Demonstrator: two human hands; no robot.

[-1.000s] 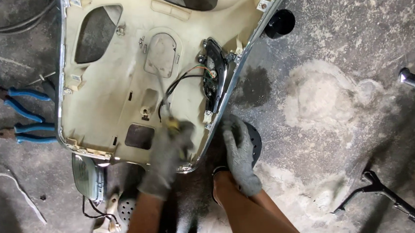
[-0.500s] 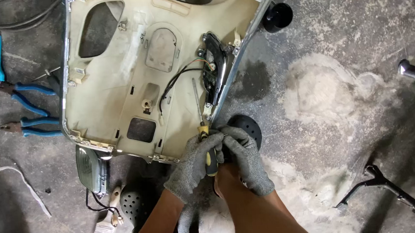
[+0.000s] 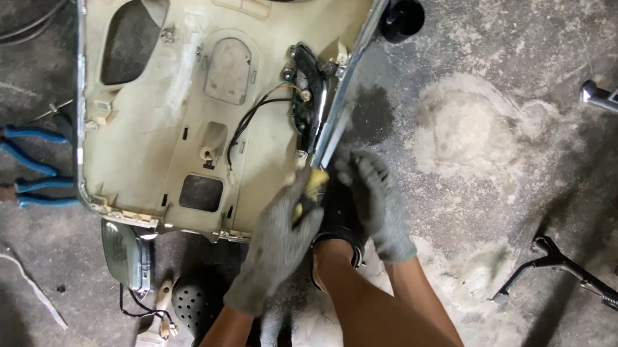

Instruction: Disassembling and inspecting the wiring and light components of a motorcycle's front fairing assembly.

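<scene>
Left hand (image 3: 279,241) fingers pinch a yellow-handled tool (image 3: 311,187) beside the cream panel (image 3: 178,131) (right hand (image 3: 379,201) spread); steady that edge.

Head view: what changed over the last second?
The left hand came off the cream panel, dropped to meet the right hand at the panel's lower right edge, and now grips a yellow-handled tool there. The right hand has opened and sits just right of it. Panel, blue pliers and brush unmoved.
</scene>
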